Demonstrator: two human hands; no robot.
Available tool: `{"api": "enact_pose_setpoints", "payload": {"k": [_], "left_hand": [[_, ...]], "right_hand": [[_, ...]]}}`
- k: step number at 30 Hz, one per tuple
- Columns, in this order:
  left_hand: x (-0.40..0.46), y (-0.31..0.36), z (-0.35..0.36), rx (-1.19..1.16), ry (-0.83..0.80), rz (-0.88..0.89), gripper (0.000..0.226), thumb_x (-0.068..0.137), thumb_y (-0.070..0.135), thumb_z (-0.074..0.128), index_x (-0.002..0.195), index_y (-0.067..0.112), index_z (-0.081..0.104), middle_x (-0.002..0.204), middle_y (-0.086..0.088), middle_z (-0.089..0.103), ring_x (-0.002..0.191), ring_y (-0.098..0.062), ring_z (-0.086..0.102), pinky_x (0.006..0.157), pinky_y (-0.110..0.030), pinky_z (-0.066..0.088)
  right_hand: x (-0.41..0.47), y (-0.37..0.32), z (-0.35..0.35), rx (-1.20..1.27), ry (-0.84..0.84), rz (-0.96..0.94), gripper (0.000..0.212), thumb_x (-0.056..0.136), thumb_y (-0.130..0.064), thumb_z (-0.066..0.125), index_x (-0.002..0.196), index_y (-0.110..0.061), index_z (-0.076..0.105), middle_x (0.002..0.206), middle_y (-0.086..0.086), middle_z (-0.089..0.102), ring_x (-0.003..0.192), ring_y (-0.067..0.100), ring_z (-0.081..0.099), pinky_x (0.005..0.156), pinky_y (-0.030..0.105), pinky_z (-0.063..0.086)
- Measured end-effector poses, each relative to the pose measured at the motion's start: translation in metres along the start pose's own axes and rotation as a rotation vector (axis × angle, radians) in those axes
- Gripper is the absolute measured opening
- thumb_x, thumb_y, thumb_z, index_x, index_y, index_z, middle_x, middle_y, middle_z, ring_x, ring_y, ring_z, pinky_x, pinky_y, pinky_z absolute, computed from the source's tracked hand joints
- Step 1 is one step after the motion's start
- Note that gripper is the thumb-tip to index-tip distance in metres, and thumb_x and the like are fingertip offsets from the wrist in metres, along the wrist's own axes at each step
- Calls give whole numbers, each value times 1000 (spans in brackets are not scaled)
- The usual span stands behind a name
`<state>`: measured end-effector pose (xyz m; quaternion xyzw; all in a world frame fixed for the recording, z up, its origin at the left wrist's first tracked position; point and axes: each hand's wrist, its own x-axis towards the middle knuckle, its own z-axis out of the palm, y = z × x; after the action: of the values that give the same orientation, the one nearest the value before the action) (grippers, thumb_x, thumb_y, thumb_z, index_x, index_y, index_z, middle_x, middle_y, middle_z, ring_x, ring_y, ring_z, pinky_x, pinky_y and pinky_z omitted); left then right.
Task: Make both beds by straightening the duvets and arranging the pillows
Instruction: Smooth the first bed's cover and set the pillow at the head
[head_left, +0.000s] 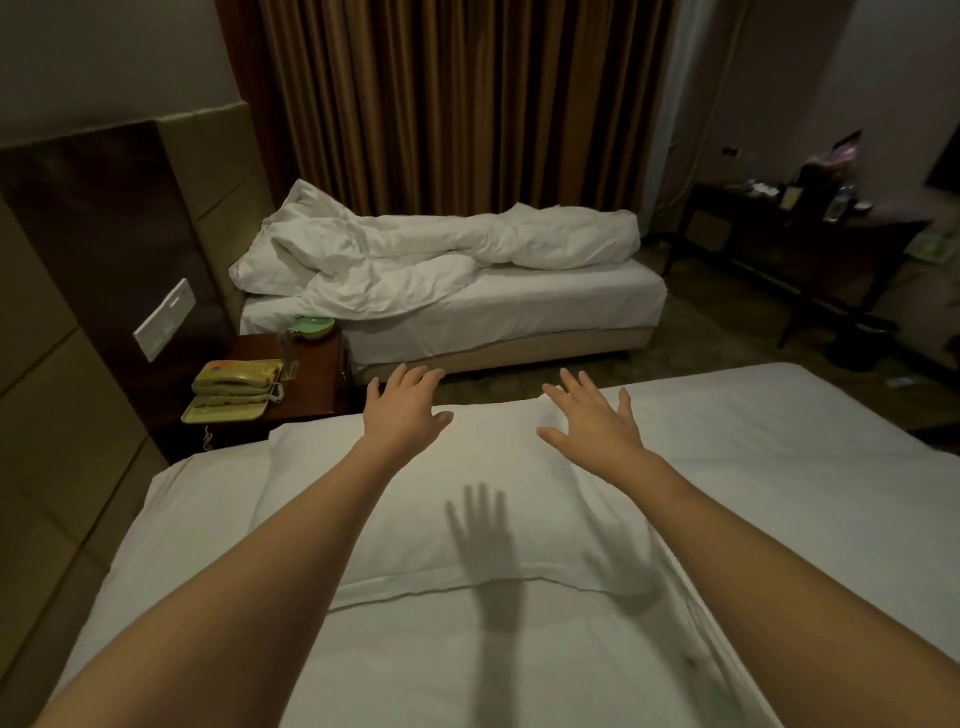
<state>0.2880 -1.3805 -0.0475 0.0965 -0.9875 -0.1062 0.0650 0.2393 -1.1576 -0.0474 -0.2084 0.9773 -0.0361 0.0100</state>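
White cotton everywhere: the pillow (441, 499) lies flat on the near bed (779, 493), under and just behind both of my grips. My left hand (402, 410) and right hand (592, 421) are released, fingers spread, holding nothing, reaching over its far edge. Beyond them the far bed (545, 306) carries a bunched duvet (441, 249), untouched. My worry: pushing forward could slide the pillow off the far side, or crease its smooth cover.
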Motion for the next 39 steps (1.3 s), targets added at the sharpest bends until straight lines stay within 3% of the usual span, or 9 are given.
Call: {"api": "enact_pose_setpoints", "payload": {"k": [13, 23, 29, 39], "left_hand": [[-138, 115, -77, -4, 7, 118, 62, 94, 47, 49, 148, 26, 27, 154, 0, 27, 146, -23, 12, 116, -50, 9], [-234, 284, -83, -8, 30, 102, 62, 94, 49, 49, 148, 27, 28, 153, 1, 31, 142, -21, 22, 115, -46, 17], [-263, 354, -78, -47, 9, 78, 63, 93, 50, 49, 148, 26, 29, 153, 2, 31, 142, -20, 22, 115, -45, 17], [-228, 382, -75, -62, -1, 64, 65, 93, 51, 48, 149, 24, 27, 153, -1, 31, 141, -22, 25, 114, -45, 20]], "right_hand": [[-181, 80, -105, -4, 62, 57, 59, 99, -48, 40, 151, -33, 16, 161, -5, -2, 147, 14, -5, 115, 54, -1], [-297, 204, -145, 14, 106, -54, 59, 98, -47, 42, 151, -31, 21, 161, -4, 0, 147, 16, -4, 114, 56, -3], [-324, 256, -169, -7, 99, -94, 61, 98, -48, 42, 151, -32, 19, 161, -4, -2, 147, 16, -4, 115, 55, -2], [-297, 295, -165, 13, 78, -117, 59, 98, -48, 41, 151, -33, 19, 161, -5, -2, 147, 15, -4, 115, 54, -1]]}}
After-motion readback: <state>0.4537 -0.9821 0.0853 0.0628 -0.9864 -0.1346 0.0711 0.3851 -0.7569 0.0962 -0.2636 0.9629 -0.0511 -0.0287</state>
